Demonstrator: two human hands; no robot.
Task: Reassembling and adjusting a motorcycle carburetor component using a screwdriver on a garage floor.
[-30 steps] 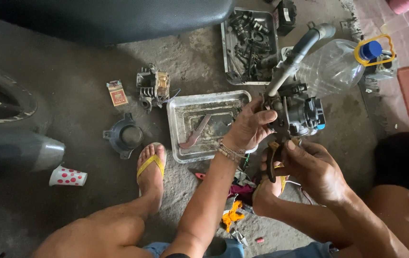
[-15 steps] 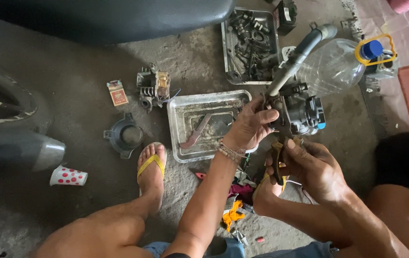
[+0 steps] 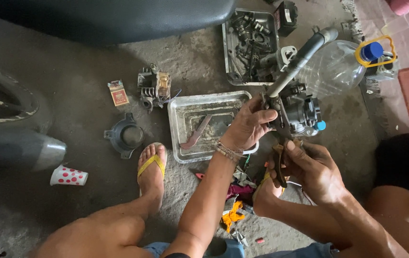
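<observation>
Fingers [image 3: 262, 114] of the left hand [image 3: 247, 126] close around the dark metal carburetor with grey hose [image 3: 297, 110]; the right hand [image 3: 312, 167] grips yellow-handled pliers [image 3: 278, 165] just below, tips hidden.

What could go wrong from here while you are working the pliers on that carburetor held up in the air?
The left hand alone steadies the carburetor above the floor, so a hard squeeze might twist it loose and drop it onto the concrete.

The pliers in the right hand work close to the left fingers; a slip could pinch them.

The bare foot in a yellow sandal sits beside the metal tray, where a falling part might strike it.
</observation>
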